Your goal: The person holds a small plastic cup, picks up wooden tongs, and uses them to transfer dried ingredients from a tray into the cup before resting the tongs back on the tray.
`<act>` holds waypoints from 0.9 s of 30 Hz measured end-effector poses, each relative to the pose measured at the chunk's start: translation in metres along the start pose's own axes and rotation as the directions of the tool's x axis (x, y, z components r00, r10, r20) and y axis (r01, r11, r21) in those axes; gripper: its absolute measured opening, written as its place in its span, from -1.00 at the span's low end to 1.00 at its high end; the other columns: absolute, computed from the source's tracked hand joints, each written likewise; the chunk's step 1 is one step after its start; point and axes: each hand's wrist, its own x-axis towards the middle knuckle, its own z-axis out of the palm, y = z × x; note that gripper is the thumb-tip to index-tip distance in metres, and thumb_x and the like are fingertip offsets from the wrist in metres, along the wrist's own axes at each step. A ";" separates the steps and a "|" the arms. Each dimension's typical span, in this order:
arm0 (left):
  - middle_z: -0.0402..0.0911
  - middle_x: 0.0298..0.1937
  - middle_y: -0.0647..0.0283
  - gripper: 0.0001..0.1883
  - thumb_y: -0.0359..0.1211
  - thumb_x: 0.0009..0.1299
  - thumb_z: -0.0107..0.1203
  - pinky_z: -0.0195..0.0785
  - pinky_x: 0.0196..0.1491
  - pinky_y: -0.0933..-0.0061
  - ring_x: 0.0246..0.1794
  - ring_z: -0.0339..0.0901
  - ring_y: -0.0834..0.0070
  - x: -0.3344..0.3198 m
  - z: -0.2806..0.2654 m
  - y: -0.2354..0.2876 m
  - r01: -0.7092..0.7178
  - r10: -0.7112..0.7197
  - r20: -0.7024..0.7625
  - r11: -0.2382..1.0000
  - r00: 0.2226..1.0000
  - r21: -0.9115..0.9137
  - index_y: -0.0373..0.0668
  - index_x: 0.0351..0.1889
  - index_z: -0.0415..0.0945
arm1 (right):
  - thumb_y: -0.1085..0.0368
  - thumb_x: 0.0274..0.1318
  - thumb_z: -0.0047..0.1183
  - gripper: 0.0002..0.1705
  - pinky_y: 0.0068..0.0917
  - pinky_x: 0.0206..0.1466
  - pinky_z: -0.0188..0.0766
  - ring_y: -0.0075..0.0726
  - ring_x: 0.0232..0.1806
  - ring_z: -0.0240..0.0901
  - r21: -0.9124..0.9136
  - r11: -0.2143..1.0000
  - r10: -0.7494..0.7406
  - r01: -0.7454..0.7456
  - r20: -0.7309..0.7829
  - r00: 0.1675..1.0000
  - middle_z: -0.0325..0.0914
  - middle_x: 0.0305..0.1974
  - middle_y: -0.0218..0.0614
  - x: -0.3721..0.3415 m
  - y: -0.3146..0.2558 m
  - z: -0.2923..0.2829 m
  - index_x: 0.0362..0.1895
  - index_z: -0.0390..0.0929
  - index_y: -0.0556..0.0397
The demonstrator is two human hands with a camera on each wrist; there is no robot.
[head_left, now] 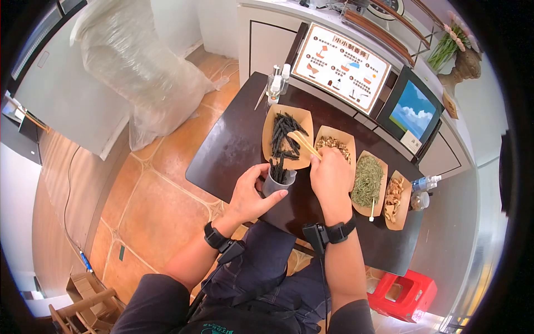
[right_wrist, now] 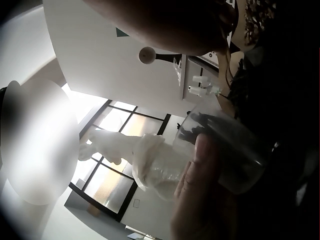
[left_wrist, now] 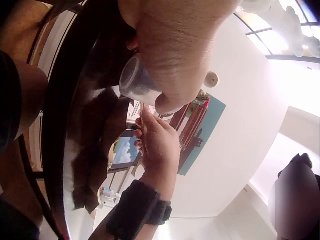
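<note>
The left hand (head_left: 253, 192) grips a translucent cup (head_left: 276, 183) that holds several dark dried pieces (head_left: 278, 171). Pale wooden tongs (head_left: 303, 143) are pinched in the right hand (head_left: 332, 178), their tips over a paper tray (head_left: 303, 162) of the same dark pieces. In the left wrist view the cup (left_wrist: 137, 80) is tilted beneath the left hand (left_wrist: 175, 50). The right wrist view has the left hand's thumb pressed along the cup wall (right_wrist: 225, 145), with dark pieces inside. Whether the tongs hold a piece, I cannot tell.
Paper trays of brown bits (head_left: 334, 143), green dried herb (head_left: 367, 181) and tan slices (head_left: 394, 200) line the dark table (head_left: 222, 161). Small bottles (head_left: 275, 83) stand at its back corner, others (head_left: 425, 183) at the right. Behind are an instruction board (head_left: 342, 67) and a framed screen (head_left: 414, 111).
</note>
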 end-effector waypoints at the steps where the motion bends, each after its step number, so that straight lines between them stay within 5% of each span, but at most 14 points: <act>1: 0.57 -0.23 0.23 -0.32 -0.14 0.14 0.48 0.33 -0.32 0.51 -0.39 0.43 0.52 0.000 0.000 -0.001 -0.005 0.005 0.003 1.000 1.000 0.009 -0.35 0.12 0.49 | 0.23 0.23 0.17 -0.79 -0.05 -0.16 0.53 0.12 -0.24 0.62 -0.011 1.000 0.006 -0.005 0.036 0.999 0.57 -0.26 -0.07 0.002 -0.002 0.001 -0.30 0.60 0.14; 12: 0.57 -0.21 0.21 -0.30 -0.12 0.15 0.48 0.33 -0.32 0.50 -0.39 0.41 0.52 0.000 -0.001 -0.002 -0.003 0.002 0.016 1.000 1.000 0.012 -0.36 0.13 0.48 | 0.25 0.23 0.16 -0.81 -0.02 -0.13 0.52 0.14 -0.21 0.61 -0.023 1.000 0.009 -0.007 0.078 0.997 0.58 -0.27 -0.07 0.000 -0.002 -0.004 -0.31 0.62 0.13; 21: 0.56 -0.26 0.26 -0.33 -0.17 0.15 0.49 0.29 -0.36 0.55 -0.45 0.36 0.58 0.001 0.001 0.001 0.033 -0.033 -0.011 0.999 0.999 -0.044 -0.35 0.13 0.48 | 0.27 0.23 0.17 -0.79 -0.15 -0.13 0.45 0.12 -0.23 0.56 0.413 0.909 0.034 -0.052 0.050 0.998 0.59 -0.30 -0.06 -0.028 0.020 -0.030 -0.23 0.63 0.20; 27: 0.56 -0.28 0.28 -0.34 -0.19 0.16 0.48 0.28 -0.39 0.57 -0.47 0.35 0.62 0.001 0.001 0.002 0.044 -0.045 -0.012 0.997 0.999 -0.060 -0.34 0.13 0.47 | 0.39 0.20 0.21 -0.86 -0.29 -0.31 0.44 0.01 -0.37 0.55 0.526 0.843 -0.075 0.117 -0.102 0.992 0.57 -0.33 -0.10 -0.064 0.009 -0.033 -0.18 0.62 0.17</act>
